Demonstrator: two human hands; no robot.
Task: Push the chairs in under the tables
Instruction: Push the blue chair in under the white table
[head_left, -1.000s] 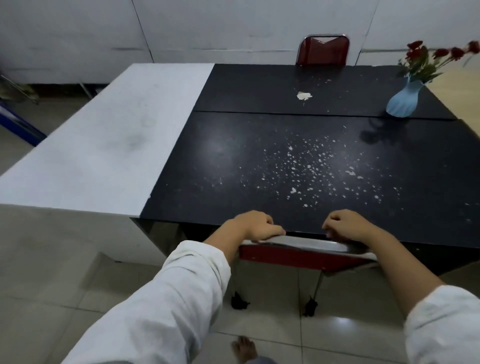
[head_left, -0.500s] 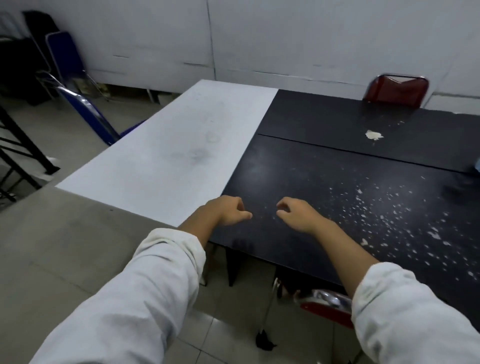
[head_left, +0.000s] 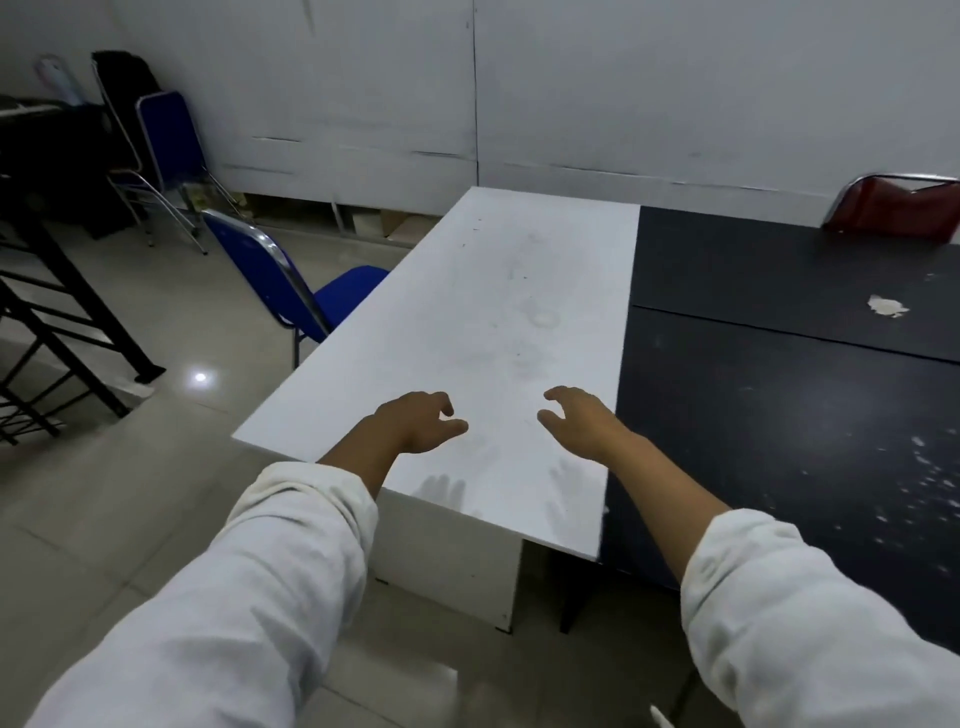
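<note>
A blue chair with a chrome frame stands at the left side of the white table, its seat partly under the table edge and its back sticking out. A red chair sits tucked in at the far side of the black table. My left hand and my right hand hover above the near end of the white table, fingers loosely curled and apart, holding nothing. White sleeves cover both forearms.
More folding chairs, blue and black, lean against the wall at the back left. A black metal rack stands on the tiled floor at the left. White specks and a scrap of paper lie on the black table.
My hands have let go of the red chair at the near edge of the black table. The view has swung left, and both hands now float over the white table.
</note>
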